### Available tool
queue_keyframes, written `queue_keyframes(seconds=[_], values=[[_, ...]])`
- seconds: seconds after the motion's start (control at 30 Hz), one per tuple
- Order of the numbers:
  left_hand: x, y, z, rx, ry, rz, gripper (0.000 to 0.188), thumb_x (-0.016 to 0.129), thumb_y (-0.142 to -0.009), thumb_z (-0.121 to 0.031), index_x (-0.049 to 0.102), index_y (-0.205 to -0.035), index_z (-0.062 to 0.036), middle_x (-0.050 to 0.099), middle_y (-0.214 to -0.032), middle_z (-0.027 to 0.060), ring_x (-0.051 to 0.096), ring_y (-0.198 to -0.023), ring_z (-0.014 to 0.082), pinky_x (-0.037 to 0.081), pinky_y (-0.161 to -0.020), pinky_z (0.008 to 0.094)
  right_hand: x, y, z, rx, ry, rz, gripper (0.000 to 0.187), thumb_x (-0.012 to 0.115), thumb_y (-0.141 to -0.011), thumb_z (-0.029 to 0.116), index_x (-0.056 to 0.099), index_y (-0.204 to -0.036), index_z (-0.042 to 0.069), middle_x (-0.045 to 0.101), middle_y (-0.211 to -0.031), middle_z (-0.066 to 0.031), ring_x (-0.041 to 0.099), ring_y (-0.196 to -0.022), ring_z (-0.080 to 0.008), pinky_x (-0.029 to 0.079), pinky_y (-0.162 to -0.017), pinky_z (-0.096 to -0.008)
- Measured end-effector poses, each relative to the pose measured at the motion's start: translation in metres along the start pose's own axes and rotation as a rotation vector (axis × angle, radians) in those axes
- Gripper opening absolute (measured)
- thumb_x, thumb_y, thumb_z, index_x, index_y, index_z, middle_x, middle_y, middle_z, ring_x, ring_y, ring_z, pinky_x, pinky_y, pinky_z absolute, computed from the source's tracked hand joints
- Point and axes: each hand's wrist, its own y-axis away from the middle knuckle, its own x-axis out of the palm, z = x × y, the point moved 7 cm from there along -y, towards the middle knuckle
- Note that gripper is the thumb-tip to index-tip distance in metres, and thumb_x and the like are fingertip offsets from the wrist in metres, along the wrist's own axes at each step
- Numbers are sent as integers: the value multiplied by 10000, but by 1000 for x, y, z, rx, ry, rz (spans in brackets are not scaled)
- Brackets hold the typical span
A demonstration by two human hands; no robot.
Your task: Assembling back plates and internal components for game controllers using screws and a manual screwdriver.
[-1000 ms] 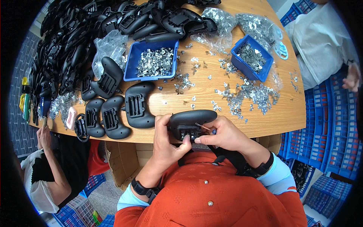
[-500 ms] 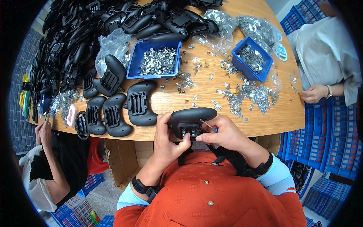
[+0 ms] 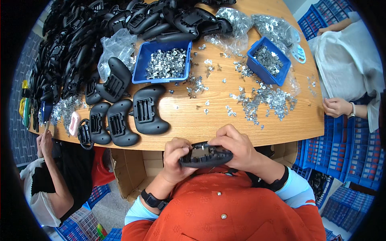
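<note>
Between my two hands, just off the table's near edge, is a black game controller shell (image 3: pixel 206 160), tipped so that its hollow inner side and ribs show. My left hand (image 3: pixel 176 159) grips its left end, fingers curled over it. At the other end my right hand (image 3: pixel 238 148) is closed round the shell, with the thumb and fingers along the top edge. Small metal contact pieces in the shell are hard to make out. Several similar controller shells with battery slots, such as the nearest one (image 3: pixel 148 110), lie on the table to the left of my hands.
Two blue bins of metal contacts, left (image 3: pixel 187 74) and right (image 3: pixel 253 67), stand on the table (image 3: pixel 193 128). Loose contacts (image 3: pixel 269 102) lie scattered. Black shells (image 3: pixel 72 52) are heaped at the far left. Co-workers' hands (image 3: pixel 337 107) appear at right and left (image 3: pixel 45 142).
The controller shell has moved down toward me and been tipped, from its slotted face to its hollow inside. A thin metal piece by my right hand is no longer visible. Both hands have shifted their grip.
</note>
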Motion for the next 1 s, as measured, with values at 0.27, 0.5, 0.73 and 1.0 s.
queue_keyframes(seconds=[0.27,0.5,0.73,1.0], values=[[2,5,2,93,-6,-20,558,794,-656,-10,435,-1074,-95,456,-915,115,554,-696,258,495,-580,356,-2,-4,0,-33,8,27,375,764,-663,80,661,-1023,106,523,-909,-59,603,-711,-202,507,-543,-327],[1,5,5,90,36,-10,552,786,-642,-7,439,-1065,-81,449,-909,122,549,-664,264,495,-563,360,-5,-12,4,-41,2,87,391,754,-666,58,689,-1044,133,499,-881,-44,585,-689,-177,486,-516,-308],[1,3,6,92,52,-4,530,765,-644,-2,436,-1053,-71,445,-896,125,551,-659,269,480,-538,358,-6,-20,6,-43,15,193,358,733,-670,51,678,-1013,140,478,-862,-45,565,-656,-182,449,-478,-310],[1,4,3,114,31,22,445,749,-650,-11,467,-991,-54,452,-886,127,554,-657,277,488,-543,357,-1,-28,13,-80,93,392,315,698,-704,65,623,-1001,138,467,-856,-58,547,-616,-225,442,-463,-352]])
